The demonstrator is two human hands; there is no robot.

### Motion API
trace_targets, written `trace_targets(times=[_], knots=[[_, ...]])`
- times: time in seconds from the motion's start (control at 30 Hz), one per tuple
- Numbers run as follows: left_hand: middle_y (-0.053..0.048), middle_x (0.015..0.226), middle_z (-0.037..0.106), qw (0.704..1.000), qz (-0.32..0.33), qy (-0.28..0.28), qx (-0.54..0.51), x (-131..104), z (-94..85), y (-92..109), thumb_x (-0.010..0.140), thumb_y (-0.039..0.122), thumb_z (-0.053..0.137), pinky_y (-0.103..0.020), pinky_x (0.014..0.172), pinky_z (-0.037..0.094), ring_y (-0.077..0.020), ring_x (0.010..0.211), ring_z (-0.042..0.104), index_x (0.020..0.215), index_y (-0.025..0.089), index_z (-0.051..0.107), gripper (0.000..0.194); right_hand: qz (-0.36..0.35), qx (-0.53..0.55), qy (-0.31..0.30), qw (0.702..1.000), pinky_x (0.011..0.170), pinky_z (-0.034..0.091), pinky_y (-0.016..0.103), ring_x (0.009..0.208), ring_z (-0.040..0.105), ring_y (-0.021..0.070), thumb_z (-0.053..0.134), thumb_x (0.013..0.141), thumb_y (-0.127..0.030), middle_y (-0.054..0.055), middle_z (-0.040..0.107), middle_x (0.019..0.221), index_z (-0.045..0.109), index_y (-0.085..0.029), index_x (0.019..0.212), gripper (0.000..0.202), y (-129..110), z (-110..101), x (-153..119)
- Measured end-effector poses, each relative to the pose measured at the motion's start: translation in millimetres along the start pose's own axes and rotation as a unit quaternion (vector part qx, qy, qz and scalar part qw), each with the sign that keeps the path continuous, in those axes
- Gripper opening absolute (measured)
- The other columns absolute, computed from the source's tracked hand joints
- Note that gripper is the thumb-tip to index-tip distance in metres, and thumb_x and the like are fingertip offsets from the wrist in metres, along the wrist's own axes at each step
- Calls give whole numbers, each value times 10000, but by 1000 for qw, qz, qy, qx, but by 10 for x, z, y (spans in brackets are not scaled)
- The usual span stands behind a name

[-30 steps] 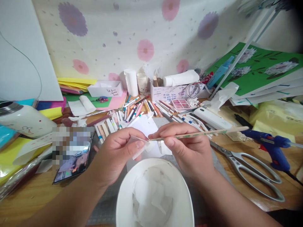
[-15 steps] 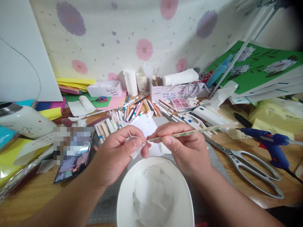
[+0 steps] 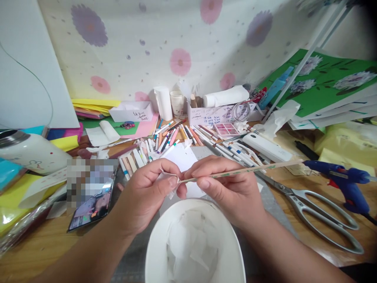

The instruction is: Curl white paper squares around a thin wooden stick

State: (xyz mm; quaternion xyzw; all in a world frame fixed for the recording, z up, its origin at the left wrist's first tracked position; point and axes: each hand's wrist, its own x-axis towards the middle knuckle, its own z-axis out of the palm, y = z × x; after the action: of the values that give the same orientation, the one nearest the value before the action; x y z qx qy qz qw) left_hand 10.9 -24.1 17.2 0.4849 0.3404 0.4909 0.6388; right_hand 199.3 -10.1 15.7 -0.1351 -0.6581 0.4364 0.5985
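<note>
Holding a small scrap of thin white paper point(image 3: 172, 192) pinched between thumb and fingers of the left hand point(image 3: 149, 194), and a slender green-marked stick point(image 3: 241, 171) in a narrow grip of the right hand point(image 3: 231, 190), all near the far rim of a white oval tub point(image 3: 153, 251). Apparently working the stick's tip at the scrap's edge; impossible to tell whether rolling or dabbing. Next, probably calling for a light pinch and fine stick control, without tearing.
</note>
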Motion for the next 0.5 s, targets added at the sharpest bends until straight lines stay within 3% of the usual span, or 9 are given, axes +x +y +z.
trace_targets(times=[0.33, 0.5], knots=[[-37, 682, 782, 998, -48, 28, -13, -35, 11, -8, 797, 266, 838, -280, 634, 583, -199, 674, 720, 808, 230, 810, 48, -28, -47, 24, 998, 732, 616, 295, 715, 735, 158, 705, 937, -99, 9, 774, 731, 787, -217, 947, 144, 7, -19, -41], [-46, 675, 769, 997, -25, 70, -1, -68, 42, -14, 801, 280, 837, -330, 707, 618, -211, 695, 724, 791, 200, 814, 84, -25, -37, 27, 999, 715, 620, 290, 718, 737, 154, 674, 967, -113, -3, 775, 747, 785, -246, 931, 177, 16, 4, -31]])
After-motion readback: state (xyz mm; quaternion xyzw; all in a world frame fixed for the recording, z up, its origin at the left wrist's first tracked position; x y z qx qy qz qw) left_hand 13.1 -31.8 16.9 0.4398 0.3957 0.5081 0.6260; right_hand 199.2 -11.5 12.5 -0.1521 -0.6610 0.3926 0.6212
